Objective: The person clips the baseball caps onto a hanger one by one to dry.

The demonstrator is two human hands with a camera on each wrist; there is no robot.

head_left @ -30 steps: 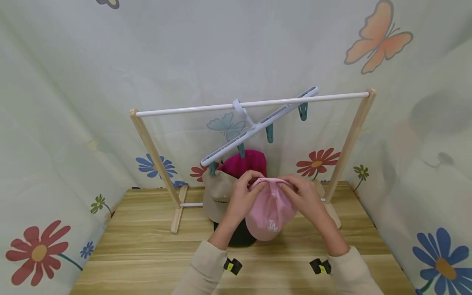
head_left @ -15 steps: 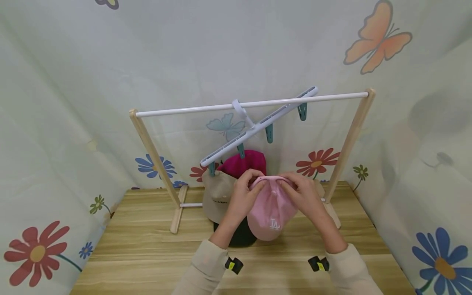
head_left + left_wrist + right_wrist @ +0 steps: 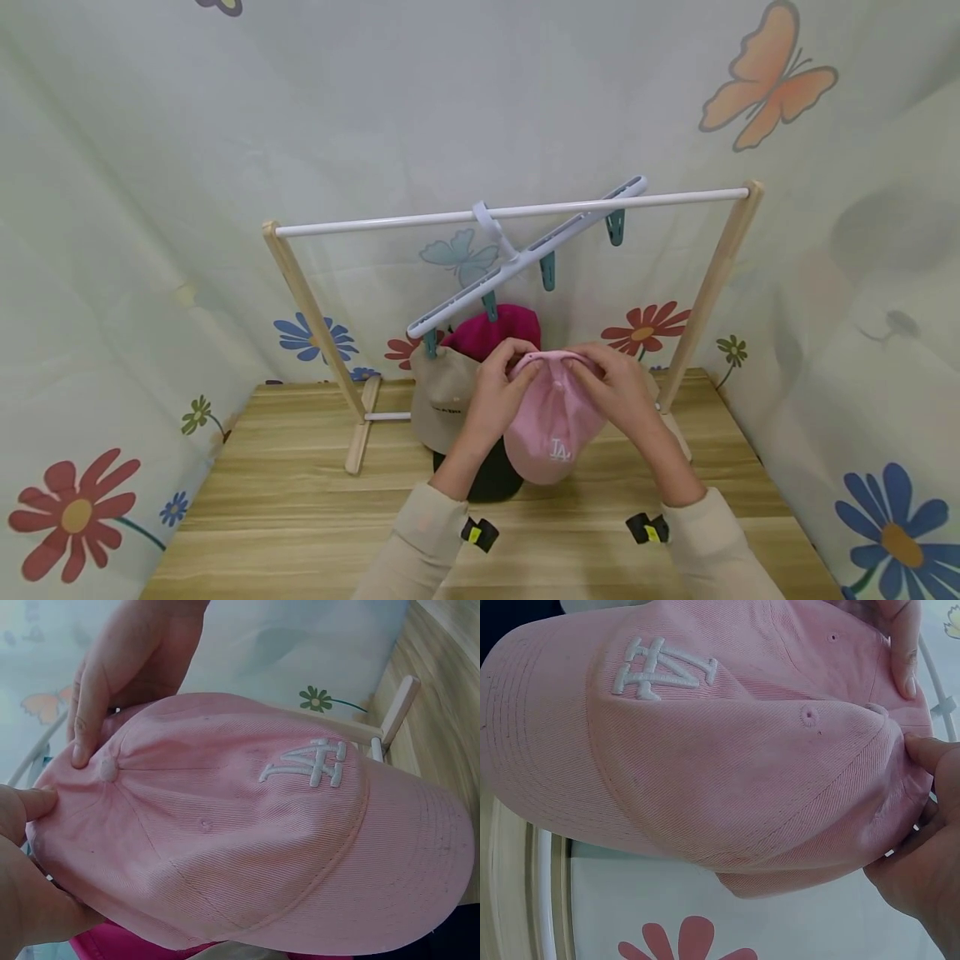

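Both hands hold up a pink baseball cap (image 3: 555,425) with white stitched letters, its brim pointing down and toward me. My left hand (image 3: 497,392) pinches its upper edge on the left, thumb on the near side. On the right, my right hand (image 3: 617,390) pinches the same edge in like manner. In the left wrist view the cap's crown (image 3: 202,817) is creased near the thumbs. Behind the hands a beige cap (image 3: 438,400) hangs from a green clip (image 3: 431,343) of a white hanger (image 3: 517,265). A magenta cap (image 3: 498,329) hangs from another clip (image 3: 490,306).
The hanger hooks over the white bar (image 3: 390,222) of a wooden-ended rack (image 3: 318,333). Two more clips on its right half, one a green clip (image 3: 547,272), hold nothing. A black brim (image 3: 487,475) shows under the beige cap, above the wooden table (image 3: 285,517).
Both hands have lifted the pink cap slightly, keeping their grip on its edge. The hanger and the hanging caps stay where they were.
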